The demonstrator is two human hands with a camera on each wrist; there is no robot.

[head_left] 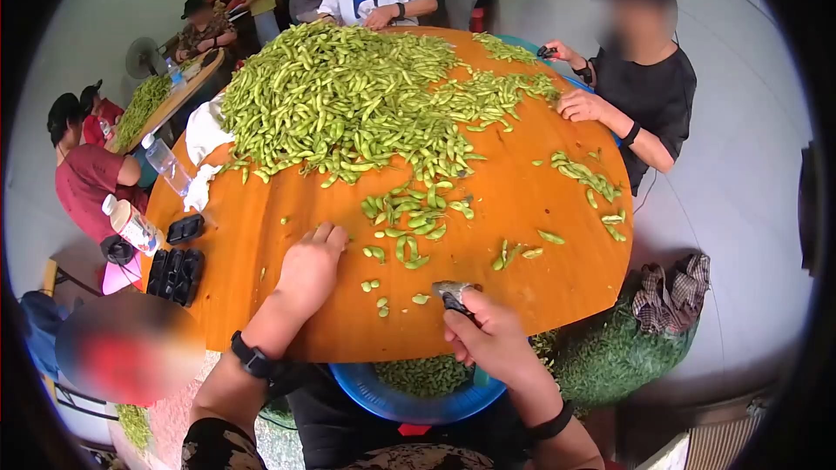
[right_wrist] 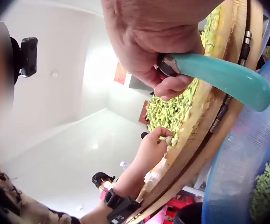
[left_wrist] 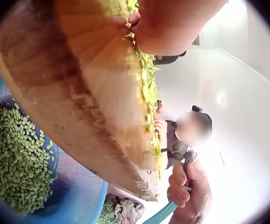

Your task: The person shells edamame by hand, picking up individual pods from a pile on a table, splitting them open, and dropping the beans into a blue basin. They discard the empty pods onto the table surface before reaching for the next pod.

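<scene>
My left hand (head_left: 311,263) is low over the wooden table, left of a loose cluster of green soybean pods (head_left: 409,213). Its fingers bend down toward the tabletop, and whether they pinch anything I cannot tell. In the right wrist view the left hand (right_wrist: 154,145) overlaps the pods behind it. My right hand (head_left: 496,335) grips a hand tool by its teal handle (right_wrist: 223,77), near the table's front edge. The tool's dark metal head (head_left: 453,292) points forward beyond the fingers. A few shelled beans (head_left: 381,305) and an emptied pod (head_left: 411,252) lie between my hands.
A large heap of pods (head_left: 340,96) covers the table's far half. Below the front edge sits a blue basin (head_left: 348,383) of shelled beans. Bottles (head_left: 135,224) and black trays (head_left: 174,277) stand at left. A person (head_left: 649,61) works at right, above a full sack (head_left: 618,365).
</scene>
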